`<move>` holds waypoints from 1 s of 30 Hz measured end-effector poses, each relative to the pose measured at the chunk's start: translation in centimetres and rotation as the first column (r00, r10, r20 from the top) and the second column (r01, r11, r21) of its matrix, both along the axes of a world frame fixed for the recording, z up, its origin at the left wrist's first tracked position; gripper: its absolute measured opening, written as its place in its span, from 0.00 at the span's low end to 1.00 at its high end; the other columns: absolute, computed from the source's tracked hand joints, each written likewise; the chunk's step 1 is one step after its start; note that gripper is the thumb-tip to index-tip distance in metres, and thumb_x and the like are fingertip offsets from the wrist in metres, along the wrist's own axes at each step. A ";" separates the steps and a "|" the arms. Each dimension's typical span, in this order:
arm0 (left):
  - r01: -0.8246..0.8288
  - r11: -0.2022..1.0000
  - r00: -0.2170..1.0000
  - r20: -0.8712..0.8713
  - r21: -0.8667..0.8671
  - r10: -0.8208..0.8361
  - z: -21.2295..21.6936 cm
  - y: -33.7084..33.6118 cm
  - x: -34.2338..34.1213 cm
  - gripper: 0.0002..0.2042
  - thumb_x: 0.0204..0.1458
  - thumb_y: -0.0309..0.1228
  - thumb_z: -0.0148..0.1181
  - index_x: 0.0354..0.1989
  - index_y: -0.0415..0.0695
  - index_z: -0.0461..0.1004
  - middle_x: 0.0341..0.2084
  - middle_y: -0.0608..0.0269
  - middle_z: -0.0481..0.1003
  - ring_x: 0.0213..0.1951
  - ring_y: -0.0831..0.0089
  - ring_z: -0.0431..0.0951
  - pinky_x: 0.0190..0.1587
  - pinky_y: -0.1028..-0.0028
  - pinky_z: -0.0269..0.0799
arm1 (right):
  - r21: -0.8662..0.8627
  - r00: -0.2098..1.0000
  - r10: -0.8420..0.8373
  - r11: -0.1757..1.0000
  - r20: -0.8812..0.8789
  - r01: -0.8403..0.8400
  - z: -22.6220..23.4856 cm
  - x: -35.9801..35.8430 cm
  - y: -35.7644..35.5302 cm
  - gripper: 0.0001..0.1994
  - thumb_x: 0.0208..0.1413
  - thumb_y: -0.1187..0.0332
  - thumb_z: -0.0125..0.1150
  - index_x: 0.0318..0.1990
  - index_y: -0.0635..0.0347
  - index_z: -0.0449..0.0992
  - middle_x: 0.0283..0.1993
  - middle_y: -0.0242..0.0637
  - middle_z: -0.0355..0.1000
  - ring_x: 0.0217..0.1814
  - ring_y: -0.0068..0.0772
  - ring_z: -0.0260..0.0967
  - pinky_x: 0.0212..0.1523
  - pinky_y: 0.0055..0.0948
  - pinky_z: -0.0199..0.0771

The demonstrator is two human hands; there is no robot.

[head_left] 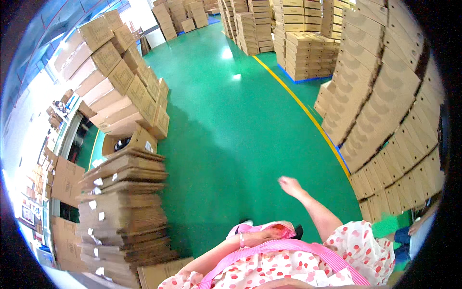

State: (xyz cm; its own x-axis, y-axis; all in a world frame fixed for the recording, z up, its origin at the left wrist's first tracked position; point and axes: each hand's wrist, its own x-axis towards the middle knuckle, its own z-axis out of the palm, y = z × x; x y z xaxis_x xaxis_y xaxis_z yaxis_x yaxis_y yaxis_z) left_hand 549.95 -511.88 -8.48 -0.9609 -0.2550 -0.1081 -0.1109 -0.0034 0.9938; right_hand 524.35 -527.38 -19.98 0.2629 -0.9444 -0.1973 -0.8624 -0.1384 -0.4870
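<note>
My left hand [263, 235] lies across my front at the pink apron [287, 225]. Its fingers go into a fold or pocket of the pink cloth, so I cannot see what they hold; a dark edge shows beside them. My right arm is stretched forward and to the right over the green floor [216, 130]. At its end my right hand [290, 186] is slightly blurred, with the fingers curled in and nothing visible in them. It touches no box.
Flattened cardboard [125, 212] is piled at the near left, by an open carton [130, 139] with black things inside. Stacked cartons [118, 77] rise beyond. A tall wall of boxes [365, 86] stands right, along a yellow line [293, 96]. Another person [421, 231] is at the lower right.
</note>
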 end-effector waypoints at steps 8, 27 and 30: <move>-0.324 0.936 0.933 0.208 0.134 0.293 0.9 -29.6 12.0 0.18 0.60 0.36 0.42 0.54 0.39 0.66 0.49 0.56 0.70 0.50 0.71 0.70 0.54 0.75 0.63 | -0.026 0.962 0.179 0.984 0.205 -0.178 7.4 14.3 -26.8 0.13 0.55 0.59 0.46 0.42 0.53 0.73 0.42 0.43 0.72 0.44 0.47 0.69 0.44 0.41 0.71; -0.835 -0.137 -0.512 0.662 -0.533 0.547 -27.5 -100.2 54.2 0.20 0.55 0.36 0.49 0.54 0.40 0.65 0.47 0.52 0.70 0.49 0.64 0.71 0.53 0.69 0.65 | 0.039 0.941 0.142 0.986 0.306 -0.162 -3.4 33.7 -112.3 0.13 0.56 0.62 0.45 0.43 0.54 0.72 0.44 0.43 0.71 0.45 0.45 0.69 0.44 0.41 0.71; -0.850 0.163 -0.429 0.837 -0.501 0.338 -33.1 -109.0 54.5 0.21 0.54 0.36 0.49 0.55 0.40 0.64 0.49 0.50 0.69 0.51 0.62 0.70 0.54 0.68 0.65 | 0.025 0.918 0.147 0.986 0.369 -0.167 -2.6 40.3 -130.6 0.13 0.56 0.62 0.45 0.43 0.54 0.72 0.45 0.43 0.71 0.45 0.45 0.69 0.44 0.41 0.70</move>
